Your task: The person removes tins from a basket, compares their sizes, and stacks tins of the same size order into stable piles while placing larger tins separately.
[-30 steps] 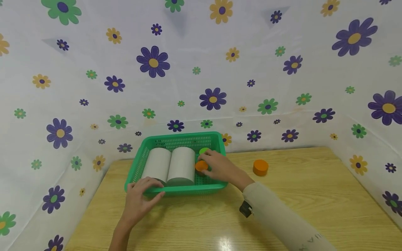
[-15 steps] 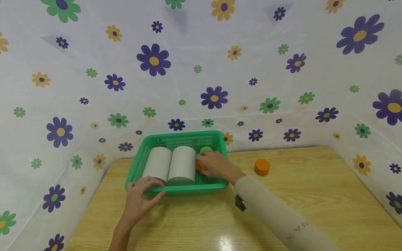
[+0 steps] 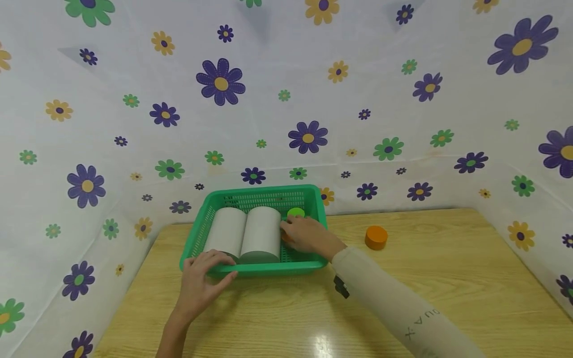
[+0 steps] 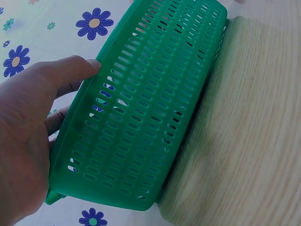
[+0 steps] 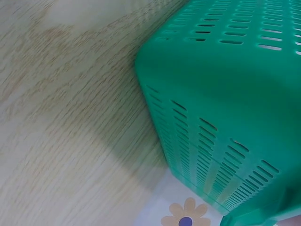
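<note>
A green plastic basket [image 3: 277,269] stands on the table. My left hand [image 3: 201,283] grips its front rim near the left corner; in the left wrist view the thumb [image 4: 80,68] lies on the rim and the other fingers pass behind the wall. Reaching over the right side, my right hand [image 3: 308,235] holds an orange round block [image 3: 285,236] low inside the basket, mostly covered by the fingers. Just behind that hand shows a bright green round piece [image 3: 296,212]. Two large white cylinders, one left [image 3: 226,231] and one right [image 3: 261,232], lie side by side in the basket.
Another orange round block [image 3: 376,237] sits on the wooden table [image 3: 447,278], right of the basket. A white flower-patterned cloth [image 3: 268,114] hangs behind and at both sides. The right wrist view shows mainly the basket's outer corner [image 5: 207,84].
My right hand has settled lower over the orange block in the basket, hiding more of it. The left hand keeps its hold on the rim. The view has shifted slightly.
</note>
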The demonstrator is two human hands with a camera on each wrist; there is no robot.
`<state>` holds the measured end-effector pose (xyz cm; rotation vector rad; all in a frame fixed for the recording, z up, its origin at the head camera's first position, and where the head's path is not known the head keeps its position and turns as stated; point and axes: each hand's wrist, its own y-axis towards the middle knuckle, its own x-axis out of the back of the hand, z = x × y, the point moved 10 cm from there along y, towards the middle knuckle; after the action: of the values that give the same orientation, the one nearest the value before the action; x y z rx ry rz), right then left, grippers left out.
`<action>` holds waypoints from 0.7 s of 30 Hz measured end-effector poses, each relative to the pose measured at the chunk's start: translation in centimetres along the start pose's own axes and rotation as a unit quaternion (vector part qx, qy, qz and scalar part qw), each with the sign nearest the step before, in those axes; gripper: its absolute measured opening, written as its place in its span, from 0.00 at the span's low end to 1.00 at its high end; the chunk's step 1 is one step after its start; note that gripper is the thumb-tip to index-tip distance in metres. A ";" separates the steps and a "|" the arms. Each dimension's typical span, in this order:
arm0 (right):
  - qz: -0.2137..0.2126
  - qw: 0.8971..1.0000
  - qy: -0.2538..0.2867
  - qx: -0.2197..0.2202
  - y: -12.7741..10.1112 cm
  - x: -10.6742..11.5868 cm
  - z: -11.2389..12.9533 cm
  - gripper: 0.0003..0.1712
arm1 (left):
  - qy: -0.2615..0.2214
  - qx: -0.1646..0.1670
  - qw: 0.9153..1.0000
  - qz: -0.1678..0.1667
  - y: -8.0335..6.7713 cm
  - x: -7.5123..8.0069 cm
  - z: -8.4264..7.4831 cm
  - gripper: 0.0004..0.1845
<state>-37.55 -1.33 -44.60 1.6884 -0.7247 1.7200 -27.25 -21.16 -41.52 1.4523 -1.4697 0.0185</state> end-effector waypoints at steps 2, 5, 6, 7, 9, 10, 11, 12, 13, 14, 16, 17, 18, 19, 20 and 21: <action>-0.008 1.000 0.009 0.005 -0.1 0.3 0.2 0.13 | 0.001 0.000 1.000 0.000 0.0 0.0 0.0 0.12; -0.011 1.000 0.015 0.009 -0.2 0.5 0.2 0.12 | 0.002 -0.001 1.000 0.001 0.0 0.0 0.1 0.12; -0.009 1.000 0.013 0.009 -0.2 0.4 0.2 0.13 | 0.003 -0.001 1.000 0.001 0.0 0.0 0.1 0.12; -0.008 1.000 0.012 0.009 -0.3 0.4 0.2 0.13 | 0.003 -0.001 1.000 0.001 -0.1 -0.1 0.2 0.12; -0.008 1.000 0.009 0.013 -0.3 0.2 0.2 0.15 | 0.004 -0.001 1.000 0.002 -0.2 -0.2 0.2 0.12; -0.008 1.000 0.010 0.014 -0.4 0.2 0.3 0.15 | 0.004 -0.001 1.000 0.002 -0.2 -0.2 0.3 0.12; -0.010 1.000 0.011 0.016 -0.4 0.3 0.3 0.16 | 0.003 -0.002 1.000 0.001 -0.2 -0.2 0.3 0.12; -0.014 1.000 0.016 0.019 -0.4 0.5 0.3 0.16 | 0.003 -0.003 1.000 0.001 -0.2 -0.2 0.2 0.12; -0.018 0.999 0.021 0.020 -0.5 0.7 0.4 0.17 | 0.002 -0.003 1.000 0.000 -0.2 -0.1 0.2 0.12; -0.023 0.999 0.026 0.023 -0.6 1.0 0.4 0.18 | 0.002 -0.005 1.000 -0.001 -0.2 -0.1 0.2 0.12; -0.033 0.998 0.036 0.026 -0.8 1.5 0.4 0.19 | 0.001 -0.006 1.000 -0.002 -0.1 0.0 0.2 0.12; -0.040 0.998 0.042 0.029 -0.9 1.8 0.5 0.20 | 0.000 -0.007 1.000 -0.003 -0.1 0.0 0.2 0.12; -0.048 0.997 0.049 0.031 -1.0 2.1 0.5 0.21 | -0.001 -0.007 1.000 -0.003 -0.1 0.0 0.2 0.12; -0.053 0.997 0.052 0.033 -1.1 2.3 0.6 0.21 | -0.001 -0.007 1.000 -0.003 -0.1 0.0 0.2 0.12; -0.061 0.996 0.057 0.035 -1.3 2.6 0.6 0.21 | -0.001 -0.007 1.000 -0.004 -0.1 0.0 0.2 0.12; -0.068 0.995 0.062 0.038 -1.4 2.9 0.7 0.21 | -0.001 -0.007 1.000 -0.004 -0.1 0.0 0.2 0.12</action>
<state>-36.02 -0.74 -41.78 1.6237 -0.4824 1.7576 -27.27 -21.32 -41.66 1.4465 -1.4635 0.0015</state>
